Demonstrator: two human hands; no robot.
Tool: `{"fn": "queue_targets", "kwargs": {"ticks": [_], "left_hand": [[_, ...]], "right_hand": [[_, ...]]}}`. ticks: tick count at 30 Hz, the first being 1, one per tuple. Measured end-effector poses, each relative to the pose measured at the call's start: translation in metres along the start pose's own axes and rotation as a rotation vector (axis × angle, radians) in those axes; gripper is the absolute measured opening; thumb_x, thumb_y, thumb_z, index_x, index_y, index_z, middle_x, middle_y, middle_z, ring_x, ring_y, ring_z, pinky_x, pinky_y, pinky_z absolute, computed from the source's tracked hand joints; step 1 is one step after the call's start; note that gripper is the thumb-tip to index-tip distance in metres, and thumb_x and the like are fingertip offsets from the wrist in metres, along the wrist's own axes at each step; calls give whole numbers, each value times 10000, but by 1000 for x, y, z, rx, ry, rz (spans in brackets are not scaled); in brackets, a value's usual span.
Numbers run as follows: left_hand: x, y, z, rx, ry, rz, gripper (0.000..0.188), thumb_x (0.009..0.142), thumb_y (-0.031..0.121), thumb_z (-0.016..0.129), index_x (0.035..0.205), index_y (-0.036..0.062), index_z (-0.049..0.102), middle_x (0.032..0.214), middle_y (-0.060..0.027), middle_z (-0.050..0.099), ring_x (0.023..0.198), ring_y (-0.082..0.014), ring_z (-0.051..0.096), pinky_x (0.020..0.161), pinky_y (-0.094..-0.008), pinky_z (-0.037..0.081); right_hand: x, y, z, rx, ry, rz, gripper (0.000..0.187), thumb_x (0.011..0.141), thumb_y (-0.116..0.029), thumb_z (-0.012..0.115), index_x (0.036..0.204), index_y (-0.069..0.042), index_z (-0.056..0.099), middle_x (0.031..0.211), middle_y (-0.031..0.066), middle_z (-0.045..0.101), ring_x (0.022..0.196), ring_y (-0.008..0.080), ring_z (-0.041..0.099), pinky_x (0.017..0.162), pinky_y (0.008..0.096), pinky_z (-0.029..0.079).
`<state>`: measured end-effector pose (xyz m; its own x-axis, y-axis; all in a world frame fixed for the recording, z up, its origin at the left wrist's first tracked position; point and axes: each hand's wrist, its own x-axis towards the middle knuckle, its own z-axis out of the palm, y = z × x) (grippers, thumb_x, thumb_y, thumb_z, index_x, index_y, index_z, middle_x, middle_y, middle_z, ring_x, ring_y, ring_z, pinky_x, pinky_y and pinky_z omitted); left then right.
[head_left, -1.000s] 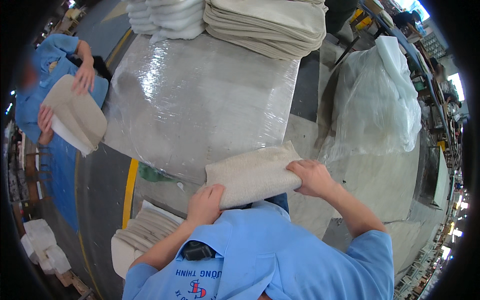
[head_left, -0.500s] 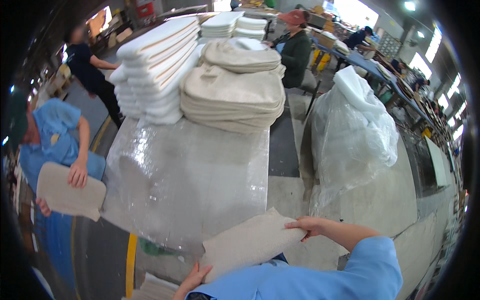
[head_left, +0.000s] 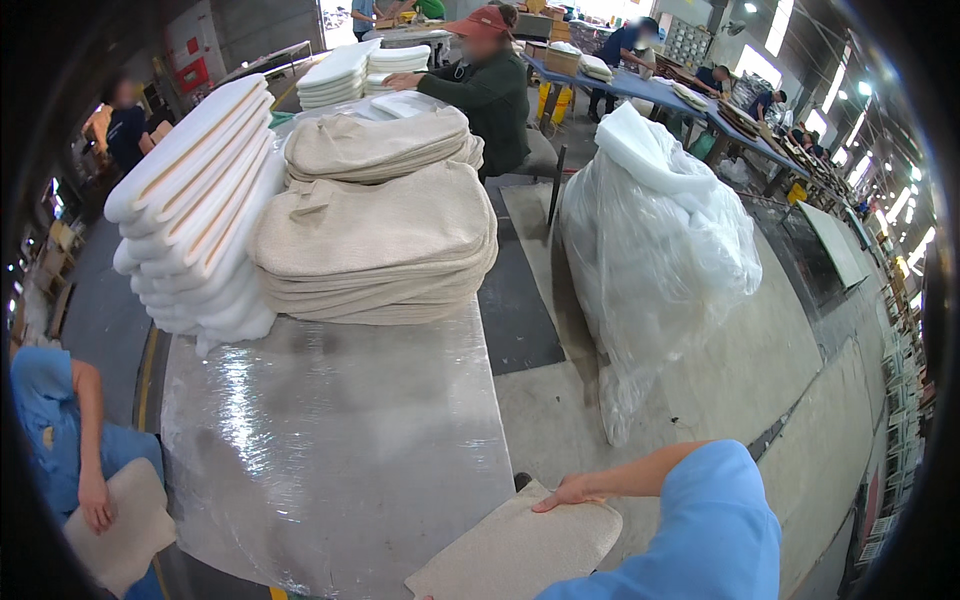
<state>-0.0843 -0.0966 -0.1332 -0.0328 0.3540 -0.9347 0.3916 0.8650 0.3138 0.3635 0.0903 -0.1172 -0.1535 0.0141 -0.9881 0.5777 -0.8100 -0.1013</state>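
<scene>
A beige woven fabric cover [head_left: 520, 548], rounded at one end, lies slanted in front of me at the lower edge. My right hand [head_left: 572, 492] grips its upper right edge, thumb on top and the other fingers partly hidden beneath. Of my left hand [head_left: 429, 597] only a fingertip shows, on the cover's lower left side at the picture's edge. Just beyond is a table [head_left: 340, 430] wrapped in shiny clear plastic. On it stand a stack of similar beige covers [head_left: 380, 235] and, to its left, a tall stack of white foam pads [head_left: 190, 180].
At the left, a co-worker in blue [head_left: 45, 410] holds another beige cover [head_left: 125, 525]. A large clear plastic bag of white material [head_left: 660, 230] stands right of the table. Behind the stacks sits a person in a red cap [head_left: 490, 100]. A long blue table [head_left: 650, 90] runs along the right.
My view has shifted, so the stacks appear lower and further left. The cover has moved down in the picture, and my left hand has nearly left it. My right hand keeps its grip.
</scene>
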Motion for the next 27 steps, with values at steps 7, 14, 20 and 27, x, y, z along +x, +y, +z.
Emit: {"fn": "queue_targets", "kwargs": {"ticks": [7,14,20,27], "left_hand": [[2,25,-13,-134,100,179,1087,857,664,765,1612,-45,434,1656,-280,432,1548,-375,402,1267,-449,345],[-76,102,-63,-639,221,532,839,967,451,742,1631,31,446,1672,-258,411,1546,-365,392,1278,-438,331],[-109,111,-83,-545,406,771,648,1041,262,726,1592,22,486,1590,-196,502,1435,-315,490,1224,-418,390],[-88,86,-57,-483,312,858,624,1040,198,759,1563,-11,488,1514,-149,588,1333,-234,580,1154,-350,438]], "right_hand": [[6,6,-5,-169,157,-228,1054,761,-813,814,1348,57,717,1459,217,651,1347,350,625,1139,446,474],[-83,-53,-2,-105,532,-762,927,955,-785,600,1402,21,693,1422,254,678,1335,356,644,1127,435,485],[-117,-103,26,354,765,-1265,679,1062,-642,543,1006,-3,767,941,97,738,943,208,658,873,369,518],[-94,-68,33,617,687,-1345,549,1001,-429,751,1384,-53,635,1256,111,678,1156,212,631,1010,371,492]]}}
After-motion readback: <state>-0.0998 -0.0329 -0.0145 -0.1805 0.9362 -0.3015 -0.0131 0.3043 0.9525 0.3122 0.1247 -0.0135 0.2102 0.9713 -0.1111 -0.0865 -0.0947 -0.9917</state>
